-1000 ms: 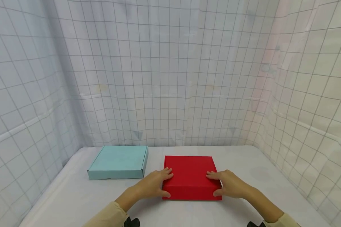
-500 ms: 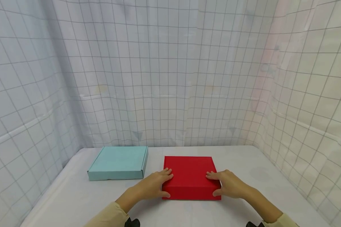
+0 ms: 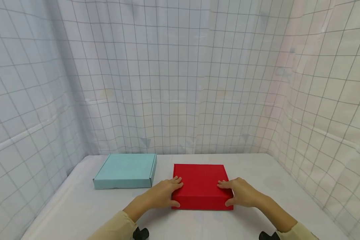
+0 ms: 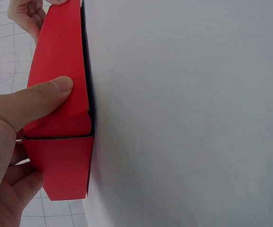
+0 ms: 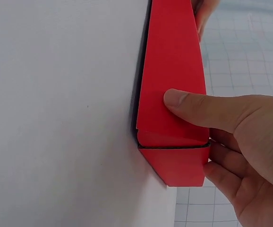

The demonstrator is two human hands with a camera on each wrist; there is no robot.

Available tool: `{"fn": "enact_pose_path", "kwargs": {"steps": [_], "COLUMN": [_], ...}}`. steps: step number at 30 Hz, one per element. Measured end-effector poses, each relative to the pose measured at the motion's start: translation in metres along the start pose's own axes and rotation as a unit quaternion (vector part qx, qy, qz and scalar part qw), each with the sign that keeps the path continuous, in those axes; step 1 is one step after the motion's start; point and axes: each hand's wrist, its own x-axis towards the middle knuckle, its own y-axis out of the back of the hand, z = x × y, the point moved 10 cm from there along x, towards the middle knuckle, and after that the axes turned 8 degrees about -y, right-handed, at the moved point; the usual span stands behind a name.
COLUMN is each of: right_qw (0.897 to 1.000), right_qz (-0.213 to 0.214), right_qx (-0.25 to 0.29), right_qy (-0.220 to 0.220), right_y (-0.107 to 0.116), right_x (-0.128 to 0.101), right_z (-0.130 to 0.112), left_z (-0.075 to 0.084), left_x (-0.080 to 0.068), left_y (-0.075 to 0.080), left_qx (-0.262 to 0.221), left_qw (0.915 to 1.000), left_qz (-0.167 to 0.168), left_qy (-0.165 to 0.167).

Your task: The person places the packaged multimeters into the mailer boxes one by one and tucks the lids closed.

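Observation:
A flat red cardboard box (image 3: 199,183) lies on the white table, its lid down. My left hand (image 3: 162,194) grips its near left corner, thumb against the front face and fingers over the top and side. At the near right corner my right hand (image 3: 243,192) holds the box the same way. In the left wrist view the left thumb (image 4: 46,97) presses the red front panel (image 4: 63,61), with other fingers behind. The right wrist view has the right thumb (image 5: 193,105) on the same panel, and fingertips touch the short side.
A closed light-blue cardboard box (image 3: 126,170) lies to the left of the red one, apart from it. White cloth covers the table (image 3: 198,225). Grid-patterned white curtains (image 3: 174,83) hang behind and on both sides.

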Motion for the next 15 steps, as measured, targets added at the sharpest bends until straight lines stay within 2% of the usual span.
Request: {"fn": "enact_pose_path", "kwargs": {"steps": [6, 15], "right_qw": [1.000, 1.000], "right_qz": [-0.002, 0.006], "right_qx": [-0.012, -0.030], "right_qy": [-0.004, -0.002], "right_y": [0.0018, 0.0003], "right_x": [0.0000, 0.0003], "right_z": [-0.0030, -0.0020], "left_z": [0.0016, 0.0038], "left_x": [0.0023, 0.0042], "left_y": [0.0029, 0.0037], "left_qx": [0.020, 0.035], "left_qw": [0.9998, 0.9994], "left_qz": [-0.009, -0.004], "left_qy": [-0.002, 0.001]}}
